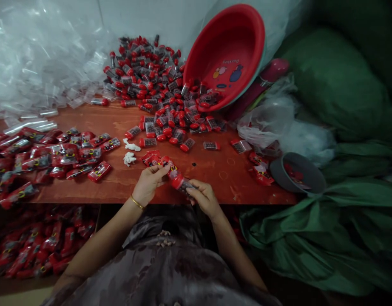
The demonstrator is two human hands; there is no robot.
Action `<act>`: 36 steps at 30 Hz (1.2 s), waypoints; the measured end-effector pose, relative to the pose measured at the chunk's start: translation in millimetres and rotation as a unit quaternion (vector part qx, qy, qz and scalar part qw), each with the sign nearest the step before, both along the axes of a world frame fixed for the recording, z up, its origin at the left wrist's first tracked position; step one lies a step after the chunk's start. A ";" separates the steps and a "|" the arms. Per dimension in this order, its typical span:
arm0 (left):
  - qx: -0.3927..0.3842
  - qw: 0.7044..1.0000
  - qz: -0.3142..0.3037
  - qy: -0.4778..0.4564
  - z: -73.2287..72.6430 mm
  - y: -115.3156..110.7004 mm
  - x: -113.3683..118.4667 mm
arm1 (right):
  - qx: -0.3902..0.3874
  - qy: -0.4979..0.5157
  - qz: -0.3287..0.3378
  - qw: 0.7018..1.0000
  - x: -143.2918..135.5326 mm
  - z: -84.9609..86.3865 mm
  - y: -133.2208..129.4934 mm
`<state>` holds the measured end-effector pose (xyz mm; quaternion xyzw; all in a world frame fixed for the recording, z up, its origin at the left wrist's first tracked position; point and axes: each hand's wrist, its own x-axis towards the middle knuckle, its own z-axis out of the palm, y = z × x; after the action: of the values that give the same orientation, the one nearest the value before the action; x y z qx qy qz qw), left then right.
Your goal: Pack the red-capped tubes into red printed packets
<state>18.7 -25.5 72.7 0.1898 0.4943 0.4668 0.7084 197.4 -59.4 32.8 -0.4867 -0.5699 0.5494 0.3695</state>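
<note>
Head view: the work is held just above the near edge of the table [208,170], in front of the person's torso. A capped tube [184,186] with dark contents lies slantwise between the two hands, its red cap toward the upper left. Left hand [147,183], gold bracelet [137,202] at the wrist: fingers [162,171] nearly closed, thumb against fingers, pinching a red printed wrapper [172,168] at the capped end of the tube. Cannot tell how far the wrapper encloses the cap. Right hand [206,196]: fingers curled, thumb along the top of the tube, gripping its lower end; the dark section runs directly under the thumb, its far tip hidden by the hand. Just beyond the left fingers, loose red wrappers [151,157] lie on the table; small white figures [130,145] sit to their left. Further left, a spread of red packets [63,153]; more packets in a box [36,246] below table level. Behind, a heap of red-capped tubes [141,72] reaches into the lip of a tilted red basin [211,46]. Clear plastic tubes [43,59] are heaped at back left. At right, a grey bowl [276,178] stands near the table edge, beside green cloth [311,238].
</note>
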 end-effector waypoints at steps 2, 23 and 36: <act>0.011 1.000 -0.002 -0.013 0.1 -1.2 2.5 | -0.024 0.019 -0.007 0.999 -3.1 -0.7 -0.8; 0.065 0.997 0.017 -0.037 -16.3 -6.1 25.5 | 0.077 -0.026 -0.059 0.995 -31.9 0.0 5.4; 0.083 0.990 -0.096 -0.069 -18.0 -7.8 24.2 | 0.009 0.069 -0.152 0.986 -42.1 -9.5 0.8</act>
<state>43.0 -33.3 54.7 0.2620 0.3834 0.4481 0.7639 155.2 -58.6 23.3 -0.5253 -0.4676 0.5138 0.4914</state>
